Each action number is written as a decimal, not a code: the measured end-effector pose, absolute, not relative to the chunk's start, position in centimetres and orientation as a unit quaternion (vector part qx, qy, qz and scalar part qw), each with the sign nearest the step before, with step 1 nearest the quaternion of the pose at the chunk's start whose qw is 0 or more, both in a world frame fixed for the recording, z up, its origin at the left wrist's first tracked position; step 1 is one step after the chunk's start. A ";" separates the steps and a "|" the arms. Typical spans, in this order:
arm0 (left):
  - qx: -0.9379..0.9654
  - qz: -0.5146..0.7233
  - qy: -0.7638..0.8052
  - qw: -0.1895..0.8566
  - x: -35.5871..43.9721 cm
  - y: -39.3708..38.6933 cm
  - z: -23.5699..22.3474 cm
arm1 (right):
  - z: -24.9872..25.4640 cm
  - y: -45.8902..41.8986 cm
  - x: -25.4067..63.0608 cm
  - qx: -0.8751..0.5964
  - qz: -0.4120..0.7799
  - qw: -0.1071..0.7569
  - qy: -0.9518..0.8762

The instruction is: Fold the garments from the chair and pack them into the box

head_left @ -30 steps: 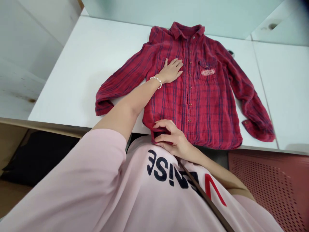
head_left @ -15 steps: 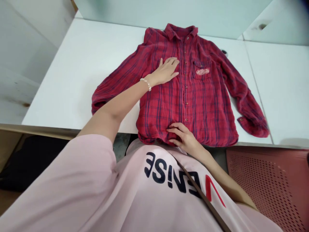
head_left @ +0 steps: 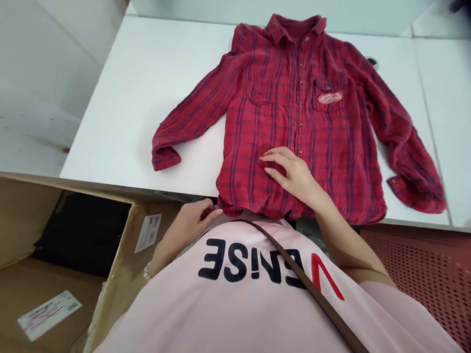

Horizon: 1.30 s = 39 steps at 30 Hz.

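Head camera: toward one o'clock, the red plaid button-up shirt [head_left: 272, 122] is lying on the white table [head_left: 121, 98]. Over its lower front, my right hand [head_left: 292, 176] is spreading loosely; by its seven-o'clock hem corner, my left hand [head_left: 191, 218] is curling, grip unclear.

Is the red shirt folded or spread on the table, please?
Spread: the shirt lies front up on the table, both sleeves out to the sides.
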<state>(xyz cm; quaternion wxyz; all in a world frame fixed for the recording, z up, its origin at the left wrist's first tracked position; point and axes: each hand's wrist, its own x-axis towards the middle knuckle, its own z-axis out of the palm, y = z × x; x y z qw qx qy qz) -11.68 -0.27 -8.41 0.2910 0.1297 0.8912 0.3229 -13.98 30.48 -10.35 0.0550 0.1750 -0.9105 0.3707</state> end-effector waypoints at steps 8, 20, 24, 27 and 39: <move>-0.003 0.667 0.697 0.265 -9.3 1.9 -15.3 | -13.4 30.0 -16.9 0.181 0.276 0.036 -0.943; -0.033 0.528 0.773 0.350 -9.8 -4.9 -15.5 | -14.9 29.1 -16.3 0.157 0.158 0.040 -0.974; 0.034 0.452 0.872 0.187 -10.5 -4.5 -12.1 | -14.9 29.1 -16.2 0.160 0.153 0.042 -0.974; 0.134 0.422 0.896 0.039 -11.2 -1.5 -9.9 | -14.8 29.1 -16.3 0.153 0.156 0.038 -0.975; 0.534 0.107 0.835 -0.082 -11.0 2.7 -15.3 | -14.9 29.0 -16.0 0.159 0.171 0.043 -0.971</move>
